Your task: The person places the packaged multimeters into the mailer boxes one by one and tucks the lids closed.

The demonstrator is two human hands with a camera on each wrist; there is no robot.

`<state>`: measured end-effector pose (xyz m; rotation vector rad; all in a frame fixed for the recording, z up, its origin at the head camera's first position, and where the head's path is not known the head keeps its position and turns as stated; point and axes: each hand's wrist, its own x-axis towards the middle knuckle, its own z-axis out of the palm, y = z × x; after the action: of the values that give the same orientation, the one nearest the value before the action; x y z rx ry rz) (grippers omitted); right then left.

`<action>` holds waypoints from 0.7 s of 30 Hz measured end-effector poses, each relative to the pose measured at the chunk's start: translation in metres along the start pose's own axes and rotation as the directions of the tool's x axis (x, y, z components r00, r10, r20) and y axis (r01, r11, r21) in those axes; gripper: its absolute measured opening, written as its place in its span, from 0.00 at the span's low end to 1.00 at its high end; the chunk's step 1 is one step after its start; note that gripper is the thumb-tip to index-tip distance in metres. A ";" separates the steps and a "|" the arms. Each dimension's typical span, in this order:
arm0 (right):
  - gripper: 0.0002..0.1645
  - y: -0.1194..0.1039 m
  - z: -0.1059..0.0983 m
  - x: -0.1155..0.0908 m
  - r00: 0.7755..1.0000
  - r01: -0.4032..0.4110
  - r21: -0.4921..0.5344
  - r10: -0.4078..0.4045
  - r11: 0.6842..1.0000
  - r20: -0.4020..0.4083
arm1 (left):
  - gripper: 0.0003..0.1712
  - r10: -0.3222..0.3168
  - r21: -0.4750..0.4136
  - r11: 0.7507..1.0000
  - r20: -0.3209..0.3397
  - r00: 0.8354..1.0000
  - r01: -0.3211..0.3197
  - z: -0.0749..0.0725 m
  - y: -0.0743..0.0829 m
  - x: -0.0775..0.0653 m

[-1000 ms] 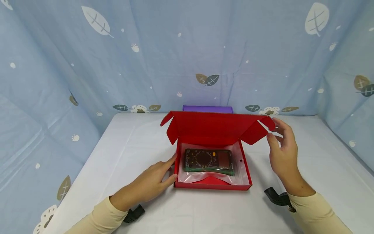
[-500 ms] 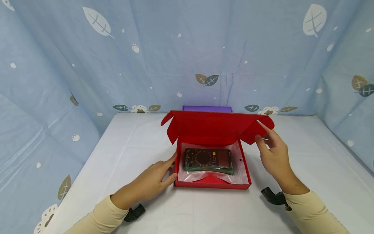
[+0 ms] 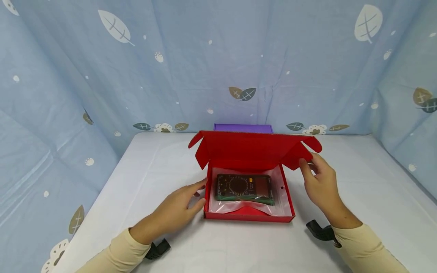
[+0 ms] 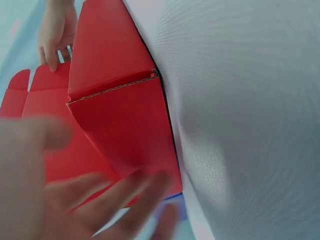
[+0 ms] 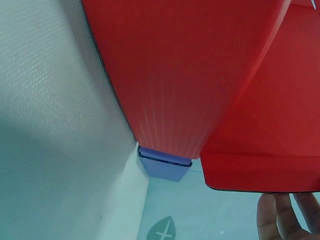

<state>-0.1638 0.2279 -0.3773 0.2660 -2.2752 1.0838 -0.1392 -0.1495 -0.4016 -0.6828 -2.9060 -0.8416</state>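
A red cardboard box (image 3: pixel 249 218) sits on the white table, its lid (image 3: pixel 246 146) raised at the back. Inside lies a black and green multimeter (image 3: pixel 239 185), on or within a clear plastic bag (image 3: pixel 222 206). My left hand (image 3: pixel 174 210) is beside the box's left wall, fingers spread and loosely bent; they blur in the left wrist view, and I cannot tell whether they touch the wall. With my right hand (image 3: pixel 321 185) I pinch the lid's right side flap (image 3: pixel 296 156), thumb in front and fingers partly hidden behind it.
Behind the red lid stands a purple box (image 3: pixel 242 128), mostly hidden. A blue leaf-patterned curtain (image 3: pixel 191 68) hangs behind the white table (image 3: pixel 164 159) and along its sides. Black wrist mounts (image 3: pixel 320 230) sit under both sleeves.
My right hand has moved left and taken hold of the lid's right flap. My left fingers have shifted slightly at the left wall. The box and multimeter stay in place.
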 end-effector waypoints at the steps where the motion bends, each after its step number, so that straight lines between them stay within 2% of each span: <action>1: 0.21 0.000 0.000 0.000 1.000 0.000 -0.003 0.000 1.000 0.002 | 0.33 0.016 -0.011 1.000 -0.056 0.998 -0.017 -0.001 0.000 0.001; 4: 0.21 0.001 0.001 0.000 1.000 0.001 0.004 -0.001 1.000 0.008 | 0.29 0.054 -0.064 0.995 -0.228 0.972 -0.071 -0.007 -0.001 0.005; 7: 0.21 0.001 0.001 0.000 1.000 0.004 0.014 -0.004 1.000 0.012 | 0.31 0.055 -0.131 0.986 -0.315 0.947 -0.101 -0.014 0.001 0.009; 11: 0.22 0.001 0.000 0.000 1.000 0.016 0.027 -0.016 1.000 0.012 | 0.35 0.022 -0.192 0.978 -0.307 0.951 -0.085 -0.022 0.006 0.017; 14: 0.23 0.000 -0.001 0.000 0.999 0.025 0.039 -0.026 0.999 0.019 | 0.37 0.011 -0.193 0.979 -0.287 0.958 -0.069 -0.025 0.010 0.025; 21: 0.24 -0.002 -0.002 0.001 0.999 0.009 0.030 -0.010 0.999 0.043 | 0.38 0.034 -0.202 0.976 -0.235 0.971 -0.083 -0.021 0.016 0.038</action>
<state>-0.1622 0.2282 -0.3742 0.3155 -2.2950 1.1183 -0.1685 -0.1329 -0.3692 -0.6336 -2.6028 -1.1501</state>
